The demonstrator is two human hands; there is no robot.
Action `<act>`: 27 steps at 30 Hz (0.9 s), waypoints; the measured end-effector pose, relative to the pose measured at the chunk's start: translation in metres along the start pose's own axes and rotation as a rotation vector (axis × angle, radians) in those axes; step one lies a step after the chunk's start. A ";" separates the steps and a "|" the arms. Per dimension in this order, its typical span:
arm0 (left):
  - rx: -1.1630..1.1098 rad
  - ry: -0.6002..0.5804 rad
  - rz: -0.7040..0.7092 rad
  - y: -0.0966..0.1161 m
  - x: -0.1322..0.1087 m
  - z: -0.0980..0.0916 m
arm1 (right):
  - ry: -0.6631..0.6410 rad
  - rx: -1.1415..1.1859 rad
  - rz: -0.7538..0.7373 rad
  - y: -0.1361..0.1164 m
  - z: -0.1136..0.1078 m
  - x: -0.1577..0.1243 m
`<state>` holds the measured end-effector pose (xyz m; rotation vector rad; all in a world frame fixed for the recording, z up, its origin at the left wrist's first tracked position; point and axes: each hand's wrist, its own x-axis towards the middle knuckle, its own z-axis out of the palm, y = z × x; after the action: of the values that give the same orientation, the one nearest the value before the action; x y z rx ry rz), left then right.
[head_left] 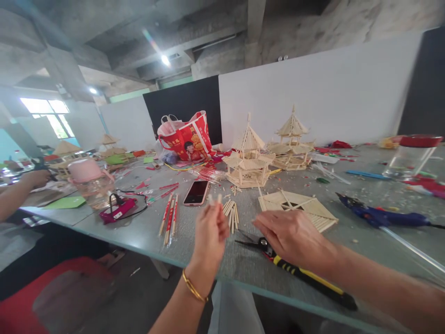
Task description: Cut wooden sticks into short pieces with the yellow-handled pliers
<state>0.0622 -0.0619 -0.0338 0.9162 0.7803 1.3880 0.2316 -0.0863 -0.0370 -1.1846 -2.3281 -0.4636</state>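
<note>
My left hand [210,229] is raised over the table's front edge, its fingers closed in a pinch. Small pale tips show at its fingertips, too blurred to name. My right hand [294,236] hovers just above the pliers [309,278] with yellow and black handles, fingers bent and pressed together; whatever they hold is hidden. Behind it lies a flat hexagonal panel of wooden sticks [321,213], partly covered by that hand. Between the hands and a little farther back, several short sticks [232,215] lie fanned out.
Two wooden stick pagodas [248,162] stand behind. A phone [196,192], wrapped chopsticks [169,220] and a purple device [118,211] lie left; a blue glue gun [385,213] and a red-lidded jar [412,157] are right. A red bag [187,139] stands at back. Another person's arm [19,192] reaches in far left.
</note>
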 end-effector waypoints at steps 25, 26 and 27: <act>0.977 -0.159 0.243 -0.002 0.033 -0.023 | 0.036 -0.027 -0.230 0.044 0.011 0.002; 1.074 -0.163 0.234 -0.002 0.042 -0.022 | 0.050 -0.002 -0.200 0.045 0.013 0.003; 1.165 -0.166 0.237 -0.002 0.050 -0.020 | 0.062 0.027 -0.151 0.046 0.015 0.003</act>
<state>0.0474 -0.0106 -0.0413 2.0341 1.4104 0.9488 0.2641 -0.0506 -0.0437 -0.9722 -2.3728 -0.5121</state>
